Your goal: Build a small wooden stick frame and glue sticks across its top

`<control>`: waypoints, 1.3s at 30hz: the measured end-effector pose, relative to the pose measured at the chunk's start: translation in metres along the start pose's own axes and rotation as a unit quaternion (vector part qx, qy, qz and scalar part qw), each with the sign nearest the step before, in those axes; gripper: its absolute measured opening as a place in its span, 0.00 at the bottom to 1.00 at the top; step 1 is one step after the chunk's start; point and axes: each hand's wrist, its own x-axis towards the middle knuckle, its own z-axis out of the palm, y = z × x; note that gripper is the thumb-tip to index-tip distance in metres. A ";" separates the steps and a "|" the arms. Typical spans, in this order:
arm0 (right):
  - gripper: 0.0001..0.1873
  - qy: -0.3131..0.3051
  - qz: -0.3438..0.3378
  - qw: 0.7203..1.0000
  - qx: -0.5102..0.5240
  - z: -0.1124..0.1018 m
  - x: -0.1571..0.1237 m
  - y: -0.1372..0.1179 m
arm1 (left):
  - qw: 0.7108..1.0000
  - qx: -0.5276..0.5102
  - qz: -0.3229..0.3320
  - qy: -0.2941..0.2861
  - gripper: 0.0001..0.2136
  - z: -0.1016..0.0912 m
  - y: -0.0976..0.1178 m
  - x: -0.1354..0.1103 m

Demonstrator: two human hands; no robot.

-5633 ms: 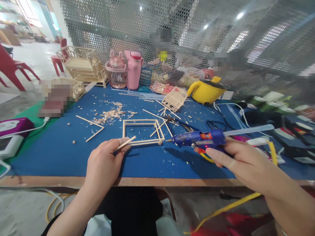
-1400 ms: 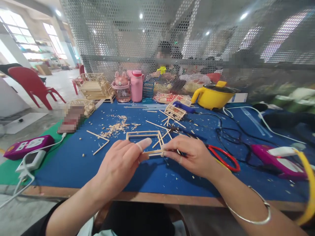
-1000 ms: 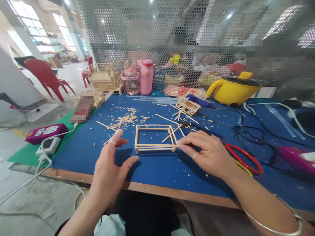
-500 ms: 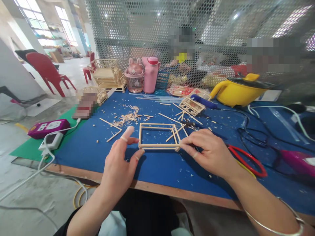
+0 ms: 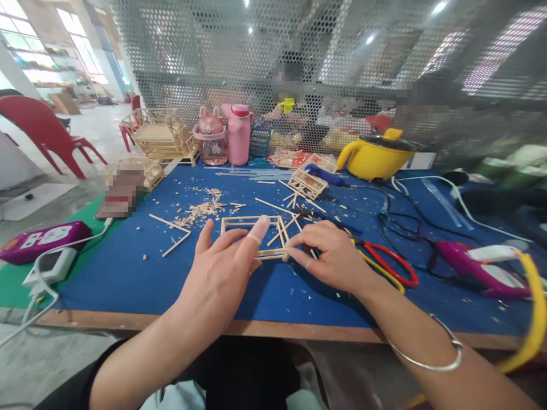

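Note:
A small box-shaped frame of thin wooden sticks (image 5: 277, 251) rests on the blue table mat. My right hand (image 5: 331, 253) pinches its near right corner between thumb and forefinger. Over the left and front part of the frame reaches my left hand (image 5: 224, 267), fingers apart, a pale cover on the forefinger, which points across the frame. That hand hides the frame's near left corner; whether its thumb touches the front rail I cannot tell. Loose sticks (image 5: 273, 207) lie behind the frame, and two sticks meeting at an angle (image 5: 177, 242) lie to its left.
Wood scraps (image 5: 200, 212) litter the mat. Farther back are a second stick structure (image 5: 308, 183), a blue-handled tool (image 5: 325, 175), a yellow pot (image 5: 376, 159) and pink bottles (image 5: 239, 136). Red-handled pliers (image 5: 395, 265) and black cables (image 5: 387, 219) lie right; a phone (image 5: 119, 193) lies left.
My left hand has left the frame's left end and moved right over its front, forefinger now stretched across. The right hand keeps its pinch on the corner. The camera view has turned right.

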 end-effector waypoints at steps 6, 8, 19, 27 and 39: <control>0.14 0.067 0.067 0.993 0.070 -0.006 -0.008 0.006 | 0.998 0.006 0.041 -0.047 0.29 0.006 0.003 0.013; 0.12 0.113 0.093 0.985 0.093 -0.006 -0.010 0.011 | 0.998 0.003 0.053 -0.036 0.28 0.010 0.004 0.012; 0.10 0.053 0.007 0.995 0.088 0.002 -0.011 0.012 | 0.997 -0.029 0.076 0.016 0.31 0.037 0.009 0.007; 0.11 0.046 -0.031 0.996 0.066 0.006 -0.011 0.015 | 0.998 -0.027 0.058 0.011 0.32 0.042 0.008 0.006; 0.07 0.038 -0.055 0.997 0.030 0.005 -0.012 0.014 | 0.997 0.002 0.072 0.025 0.22 0.037 0.012 0.009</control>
